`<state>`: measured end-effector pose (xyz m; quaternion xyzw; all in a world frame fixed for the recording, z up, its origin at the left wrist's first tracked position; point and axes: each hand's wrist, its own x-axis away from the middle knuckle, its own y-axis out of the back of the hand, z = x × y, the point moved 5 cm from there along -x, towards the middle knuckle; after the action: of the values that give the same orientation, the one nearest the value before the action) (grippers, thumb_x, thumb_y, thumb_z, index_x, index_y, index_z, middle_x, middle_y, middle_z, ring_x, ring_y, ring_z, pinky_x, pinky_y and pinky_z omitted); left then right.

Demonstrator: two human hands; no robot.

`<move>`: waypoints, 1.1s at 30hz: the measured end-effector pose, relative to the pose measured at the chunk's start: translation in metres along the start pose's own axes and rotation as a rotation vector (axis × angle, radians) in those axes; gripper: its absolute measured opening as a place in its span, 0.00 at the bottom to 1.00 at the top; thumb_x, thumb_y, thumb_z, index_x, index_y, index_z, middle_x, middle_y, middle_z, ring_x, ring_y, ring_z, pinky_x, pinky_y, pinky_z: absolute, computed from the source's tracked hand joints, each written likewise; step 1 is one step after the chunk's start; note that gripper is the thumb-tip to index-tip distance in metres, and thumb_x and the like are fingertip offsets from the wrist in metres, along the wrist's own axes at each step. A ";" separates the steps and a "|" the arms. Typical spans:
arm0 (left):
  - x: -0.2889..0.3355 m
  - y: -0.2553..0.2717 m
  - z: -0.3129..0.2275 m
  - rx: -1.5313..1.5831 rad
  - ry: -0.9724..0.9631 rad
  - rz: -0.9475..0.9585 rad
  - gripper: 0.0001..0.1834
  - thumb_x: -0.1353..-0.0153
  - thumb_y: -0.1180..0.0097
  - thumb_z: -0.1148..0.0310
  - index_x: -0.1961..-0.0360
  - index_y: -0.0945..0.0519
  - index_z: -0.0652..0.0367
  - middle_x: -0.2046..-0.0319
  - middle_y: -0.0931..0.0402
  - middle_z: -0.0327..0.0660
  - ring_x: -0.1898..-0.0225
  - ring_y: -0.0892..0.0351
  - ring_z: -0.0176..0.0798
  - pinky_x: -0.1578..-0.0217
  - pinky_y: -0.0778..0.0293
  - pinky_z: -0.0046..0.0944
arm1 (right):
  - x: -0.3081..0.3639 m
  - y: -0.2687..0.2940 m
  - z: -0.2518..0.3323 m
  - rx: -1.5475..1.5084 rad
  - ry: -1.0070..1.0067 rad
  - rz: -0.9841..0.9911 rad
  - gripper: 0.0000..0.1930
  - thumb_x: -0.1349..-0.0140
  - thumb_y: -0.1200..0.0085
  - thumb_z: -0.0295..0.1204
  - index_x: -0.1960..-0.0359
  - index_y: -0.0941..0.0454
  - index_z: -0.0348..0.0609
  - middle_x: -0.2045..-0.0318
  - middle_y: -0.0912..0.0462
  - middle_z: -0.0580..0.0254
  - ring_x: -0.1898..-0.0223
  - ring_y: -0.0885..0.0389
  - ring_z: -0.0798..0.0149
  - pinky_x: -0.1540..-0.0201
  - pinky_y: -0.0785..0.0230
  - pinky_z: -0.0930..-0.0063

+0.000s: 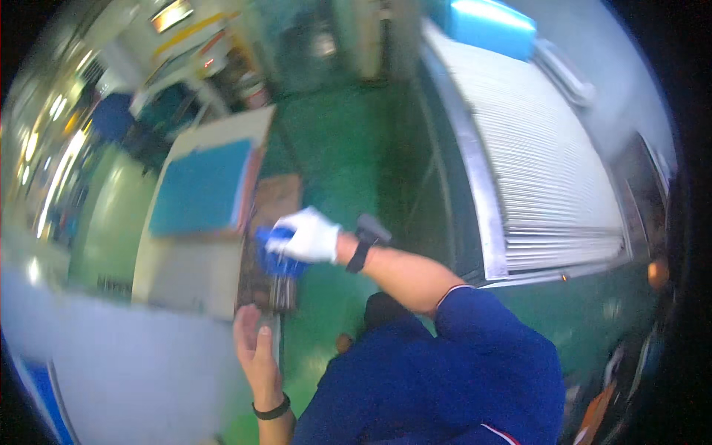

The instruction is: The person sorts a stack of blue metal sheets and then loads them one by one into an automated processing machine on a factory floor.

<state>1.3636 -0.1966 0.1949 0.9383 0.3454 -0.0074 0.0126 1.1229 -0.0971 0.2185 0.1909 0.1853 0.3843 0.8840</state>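
Bright-blue rounded object (268, 261), too blurred to identify surely, is over the narrow brown wood-like board (282, 194) beside the off-white rectangular bench (189, 271), with the grip of the white-gloved right hand (308, 236) closed around it. The bare left hand (256, 348) is loosely open near the board's near end, nothing visible in it. Handling appears underway: the object is already in hand but not yet released, while the flat teal-blue rectangular slab (200, 189) lies on the bench, touched by neither hand.
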 end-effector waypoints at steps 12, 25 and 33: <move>-0.310 -0.303 0.013 0.023 0.070 0.651 0.13 0.37 0.43 0.73 0.51 0.22 0.64 0.63 0.21 0.36 0.63 0.24 0.30 0.60 0.27 0.32 | -0.135 0.215 -0.121 0.261 -0.045 -0.172 0.21 0.39 0.44 0.50 0.58 0.17 0.46 0.65 0.16 0.51 0.63 0.17 0.47 0.59 0.26 0.61; -0.641 -0.558 0.037 0.220 -0.158 0.571 0.15 0.29 0.50 0.64 0.46 0.28 0.61 0.54 0.23 0.40 0.60 0.22 0.35 0.57 0.25 0.38 | -0.355 0.334 -0.353 -1.463 -0.047 -0.552 0.25 0.24 0.62 0.43 0.31 0.39 0.47 0.36 0.30 0.61 0.39 0.29 0.66 0.35 0.37 0.68; -0.907 -0.670 0.063 -0.345 -0.403 0.229 0.19 0.33 0.46 0.56 0.69 0.23 0.65 0.77 0.22 0.52 0.74 0.21 0.53 0.71 0.29 0.49 | -0.581 0.432 -0.450 -1.547 -0.147 -0.297 0.25 0.24 0.60 0.41 0.29 0.41 0.47 0.37 0.30 0.69 0.41 0.29 0.72 0.35 0.39 0.75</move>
<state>0.2383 -0.2766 0.1404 0.9347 0.2240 -0.1334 0.2414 0.2769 -0.1728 0.1446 -0.4799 -0.1701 0.2684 0.8178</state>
